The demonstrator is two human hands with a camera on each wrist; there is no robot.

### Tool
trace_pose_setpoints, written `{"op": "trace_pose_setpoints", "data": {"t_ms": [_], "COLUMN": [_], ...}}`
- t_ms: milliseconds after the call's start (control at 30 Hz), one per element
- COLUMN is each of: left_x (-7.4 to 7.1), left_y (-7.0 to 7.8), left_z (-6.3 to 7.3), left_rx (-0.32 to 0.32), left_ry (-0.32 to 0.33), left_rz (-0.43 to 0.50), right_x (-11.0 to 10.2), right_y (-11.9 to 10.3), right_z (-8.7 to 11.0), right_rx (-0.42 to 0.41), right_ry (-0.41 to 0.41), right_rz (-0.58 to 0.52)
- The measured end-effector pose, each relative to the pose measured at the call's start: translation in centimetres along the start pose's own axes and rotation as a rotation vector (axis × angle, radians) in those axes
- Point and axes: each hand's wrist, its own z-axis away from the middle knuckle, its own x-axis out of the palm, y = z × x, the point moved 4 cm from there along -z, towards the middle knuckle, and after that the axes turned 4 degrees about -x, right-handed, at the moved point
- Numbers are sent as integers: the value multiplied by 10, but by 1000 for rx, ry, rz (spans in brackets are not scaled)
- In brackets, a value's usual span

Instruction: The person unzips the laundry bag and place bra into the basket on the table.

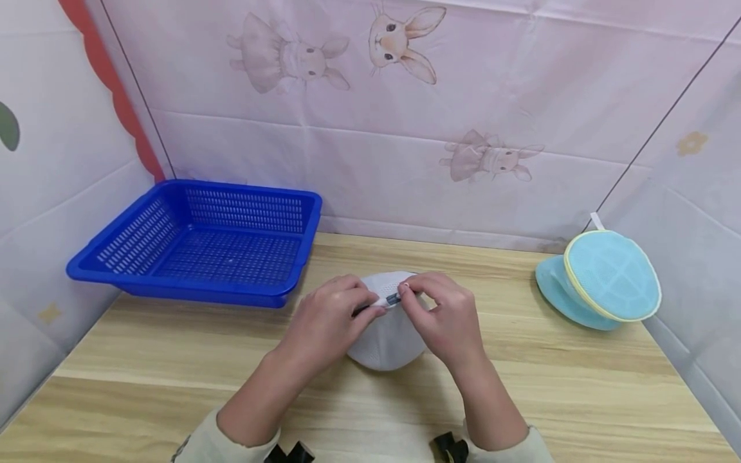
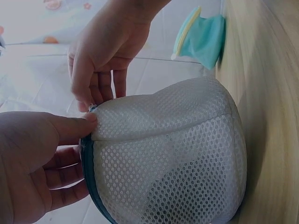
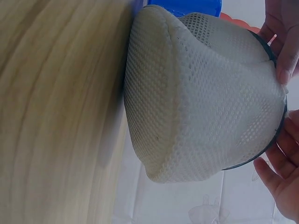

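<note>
A white mesh laundry bag [image 1: 386, 341] with a dark teal edge stands on the table in front of me. My left hand [image 1: 331, 314] pinches its top rim, the thumb laid over the edge in the left wrist view. On the other side of a short stretch of zipper [image 1: 393, 299], my right hand [image 1: 444, 315] pinches the rim between thumb and forefinger. Both hands are close together above the bag. Through the mesh [image 2: 126, 158] a darker patch shows in the left wrist view; I cannot tell what it is.
A blue plastic basket [image 1: 199, 287] sits at the back left, nothing visible in it. At the back right, a light blue mesh bag [image 1: 613, 276] with yellow trim rests near the wall. Fabric walls with rabbit prints enclose the wooden table [image 1: 556, 379].
</note>
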Motion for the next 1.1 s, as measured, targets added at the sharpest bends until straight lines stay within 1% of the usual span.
{"op": "trace_pose_setpoints", "data": {"t_ms": [133,233,433,533,767,967,1100], "left_x": [0,0,1,1,0,-1,-2], "left_y": [0,0,5,7,7,5,4], "left_z": [0,0,1,1,0,0,-1], "left_rx": [-7,4,70,86,67,58,49], "left_ry": [-2,11,65,74,66,64,63], "left_rz": [-1,-8,13,25,34,25,25], "right_x": [1,4,10,12,9,6,2], "right_y": [-3,-6,-16,-17,-15,-11,-5], "right_z": [0,0,1,2,1,0,0], "right_rx": [-9,-18,-55,-71,-72,-42,-11], "right_ry": [1,-11,-47,-48,-26,-21,-13], "right_rz": [-21,-43,-46,-29,-27,-41,-22]}}
